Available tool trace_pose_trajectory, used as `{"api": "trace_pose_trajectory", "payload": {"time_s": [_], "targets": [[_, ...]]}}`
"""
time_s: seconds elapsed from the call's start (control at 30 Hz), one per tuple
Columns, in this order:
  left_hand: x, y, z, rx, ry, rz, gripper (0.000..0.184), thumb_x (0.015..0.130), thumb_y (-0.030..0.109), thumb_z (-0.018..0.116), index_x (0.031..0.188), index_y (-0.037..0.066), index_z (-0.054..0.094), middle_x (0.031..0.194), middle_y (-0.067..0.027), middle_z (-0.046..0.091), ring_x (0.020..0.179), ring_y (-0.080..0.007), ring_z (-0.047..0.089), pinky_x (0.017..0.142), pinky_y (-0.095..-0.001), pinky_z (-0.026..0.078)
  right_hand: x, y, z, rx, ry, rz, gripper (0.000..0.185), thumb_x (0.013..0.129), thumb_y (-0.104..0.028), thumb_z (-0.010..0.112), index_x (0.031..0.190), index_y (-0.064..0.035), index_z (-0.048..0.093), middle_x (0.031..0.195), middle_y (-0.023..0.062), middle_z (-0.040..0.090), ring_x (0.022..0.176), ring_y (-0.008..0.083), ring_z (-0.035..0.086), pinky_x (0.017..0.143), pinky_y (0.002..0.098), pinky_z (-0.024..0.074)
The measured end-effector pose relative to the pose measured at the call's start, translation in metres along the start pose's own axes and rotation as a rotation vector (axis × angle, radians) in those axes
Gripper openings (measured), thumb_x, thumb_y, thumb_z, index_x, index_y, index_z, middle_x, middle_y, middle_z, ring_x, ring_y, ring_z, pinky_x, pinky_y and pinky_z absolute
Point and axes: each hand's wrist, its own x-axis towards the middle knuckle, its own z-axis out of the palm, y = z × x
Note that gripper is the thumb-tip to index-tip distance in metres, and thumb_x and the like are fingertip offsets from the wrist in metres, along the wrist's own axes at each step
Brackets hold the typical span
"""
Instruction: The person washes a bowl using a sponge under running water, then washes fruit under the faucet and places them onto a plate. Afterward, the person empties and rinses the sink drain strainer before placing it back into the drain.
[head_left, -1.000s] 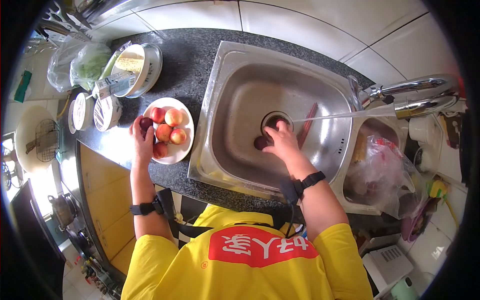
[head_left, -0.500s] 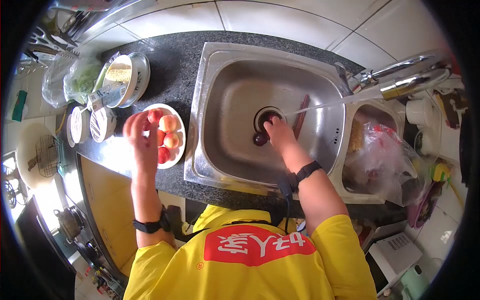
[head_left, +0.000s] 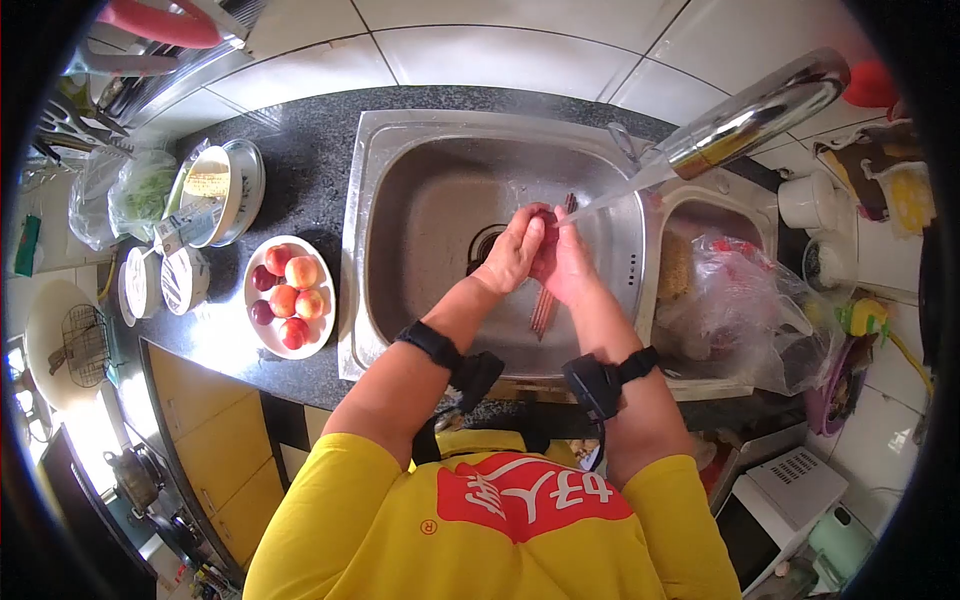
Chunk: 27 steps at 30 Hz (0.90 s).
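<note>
Both hands are together over the steel sink (head_left: pixel 420 215), in the stream of running water. Between their fingers shows a small part of a dark plum (head_left: pixel 547 217); the rest is covered. My left hand (head_left: pixel 513 250) curls its fingers over the plum from the left. Cupped against it from the right, my right hand (head_left: pixel 566 262) also grips the fruit. Beneath the hands lie reddish-brown chopsticks (head_left: pixel 544 312), partly hidden. The drain (head_left: pixel 484 243) is half covered by my left hand, so I cannot tell whether fruit rests there.
A white plate (head_left: pixel 322 335) with several red and dark fruits stands left of the sink. The faucet (head_left: pixel 735 130) reaches in from the right. Plastic bags (head_left: pixel 740 300) fill the small side basin. Bowls (head_left: pixel 245 190) and lidded tubs (head_left: pixel 185 280) stand at the far left.
My left hand has moved from the plate to the sink and joined my right hand. My right hand has lifted a plum from the drain into the water. The view has shifted.
</note>
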Motion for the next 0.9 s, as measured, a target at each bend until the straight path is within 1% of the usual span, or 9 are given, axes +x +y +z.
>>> {"api": "trace_pose_trajectory", "payload": {"time_s": [0.13,0.2,0.33,0.4,0.47,0.53,0.73,0.87,0.9], "targets": [[0.012,0.014,0.018,-0.181,0.316,-0.130,0.036,0.093,0.036,0.040,0.096,0.004,0.056,0.077,-0.0049,0.056,0.070,-0.0137,0.049,0.067,-0.0288,0.043,-0.019,-0.006,0.033,-0.040,0.118,-0.031,0.046,0.081,-0.055,0.054,0.101,-0.0145,0.056,0.079,-0.0015,0.056,0.064,0.0132,0.053,0.051,0.0274,0.0431],[0.016,0.020,0.017,-0.467,0.329,-0.434,0.038,0.092,0.038,0.041,0.095,0.004,0.056,0.076,-0.0052,0.056,0.071,-0.0146,0.051,0.068,-0.0291,0.044,-0.010,-0.001,0.016,-0.085,-0.028,-0.045,0.048,0.079,-0.054,0.057,0.104,-0.0132,0.055,0.084,0.0000,0.055,0.073,0.0134,0.053,0.055,0.0282,0.0446],[0.016,-0.004,0.018,-0.509,0.180,-0.479,0.036,0.094,0.037,0.038,0.103,0.005,0.053,0.089,-0.0063,0.056,0.082,-0.0195,0.055,0.074,-0.0324,0.046,-0.006,-0.001,0.014,-0.238,0.051,-0.129,0.040,0.084,-0.045,0.054,0.105,-0.0112,0.054,0.089,0.0025,0.055,0.082,0.0145,0.053,0.062,0.0311,0.0465],[0.013,-0.025,0.031,0.045,0.243,0.215,0.033,0.095,0.032,0.043,0.108,0.004,0.050,0.093,-0.0057,0.054,0.082,-0.0151,0.052,0.074,-0.0281,0.044,0.008,0.004,0.008,0.073,0.142,-0.073,0.036,0.088,-0.043,0.047,0.105,-0.0112,0.054,0.093,0.0036,0.056,0.084,0.0169,0.054,0.067,0.0329,0.0467],[0.006,-0.020,0.027,0.257,0.285,0.365,0.032,0.094,0.030,0.046,0.111,0.003,0.049,0.090,-0.0046,0.055,0.080,-0.0134,0.050,0.075,-0.0262,0.042,0.014,0.005,0.002,0.081,0.087,-0.031,0.037,0.091,-0.042,0.041,0.104,-0.0107,0.055,0.097,0.0044,0.057,0.086,0.0191,0.054,0.074,0.0341,0.0461],[0.004,-0.014,0.023,-0.019,0.278,0.073,0.034,0.094,0.032,0.043,0.108,0.002,0.051,0.091,-0.0052,0.055,0.081,-0.0138,0.050,0.075,-0.0266,0.043,-0.011,-0.009,0.035,-0.117,0.285,0.127,0.041,0.092,-0.045,0.040,0.103,-0.0086,0.054,0.100,0.0051,0.057,0.090,0.0188,0.054,0.080,0.0318,0.0443],[0.016,-0.007,0.005,-0.684,0.237,-0.503,0.049,0.094,0.041,0.034,0.098,-0.001,0.058,0.091,-0.0092,0.061,0.081,-0.0182,0.057,0.070,-0.0308,0.047,-0.009,0.003,0.026,-0.561,0.035,-0.252,0.039,0.091,-0.045,0.045,0.096,-0.0075,0.054,0.094,0.0029,0.054,0.092,0.0130,0.049,0.079,0.0293,0.0415],[0.009,-0.016,0.032,0.453,0.327,0.276,0.037,0.093,0.028,0.041,0.123,0.005,0.044,0.117,-0.0242,0.047,0.110,-0.0381,0.045,0.092,-0.0392,0.038,0.024,0.012,-0.001,0.148,0.211,-0.133,0.030,0.085,-0.032,0.051,0.101,-0.0075,0.056,0.095,0.0034,0.056,0.087,0.0166,0.053,0.079,0.0326,0.0437],[0.006,-0.008,0.029,0.442,0.306,0.317,0.035,0.094,0.025,0.042,0.121,0.004,0.044,0.117,-0.0205,0.048,0.108,-0.0302,0.045,0.092,-0.0367,0.038,0.023,0.010,0.000,0.077,0.220,-0.071,0.039,0.087,-0.041,0.046,0.106,-0.0080,0.053,0.098,0.0046,0.056,0.088,0.0189,0.055,0.075,0.0345,0.0470]]}}
